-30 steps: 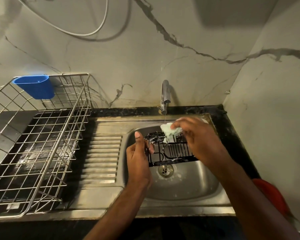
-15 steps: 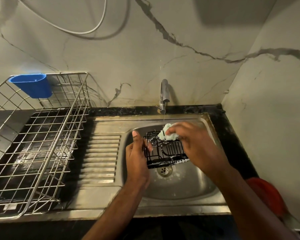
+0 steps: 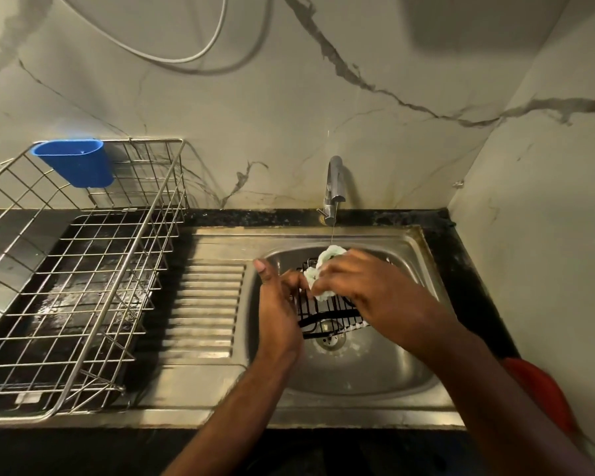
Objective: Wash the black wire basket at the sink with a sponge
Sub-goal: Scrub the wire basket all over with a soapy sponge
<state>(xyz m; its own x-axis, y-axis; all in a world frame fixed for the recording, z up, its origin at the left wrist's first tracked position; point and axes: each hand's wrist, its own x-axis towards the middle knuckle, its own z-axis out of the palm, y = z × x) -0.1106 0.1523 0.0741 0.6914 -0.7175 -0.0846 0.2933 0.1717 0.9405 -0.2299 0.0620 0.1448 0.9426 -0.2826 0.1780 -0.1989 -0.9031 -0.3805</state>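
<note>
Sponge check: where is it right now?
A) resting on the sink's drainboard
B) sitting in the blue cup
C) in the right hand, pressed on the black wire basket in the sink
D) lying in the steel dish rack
C: the right hand grips the pale sponge against the black wire basket, which the left hand holds over the sink bowl.

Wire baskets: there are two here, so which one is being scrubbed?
The small black wire basket in the sink; the large steel rack sits untouched on the left.
</note>
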